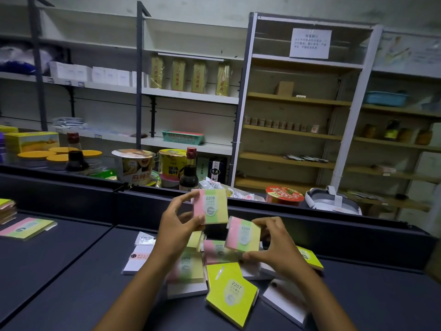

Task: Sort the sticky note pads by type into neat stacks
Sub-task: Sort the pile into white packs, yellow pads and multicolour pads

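Observation:
My left hand holds up a striped pink, green and yellow pad marked 2209 above the pile. Just to its right, my right hand grips a second 2209 striped pad, tilted. Below them on the dark counter lies a loose pile: more striped pads, a yellow-green pad marked 2207, another yellow-green pad behind my right wrist, and white pads. A single striped pad lies flat at the far left.
A stack of pads sits at the left edge. A raised dark ledge runs behind the counter. Beyond it stand noodle bowls, soy sauce bottles, yellow-lidded tubs and shelving.

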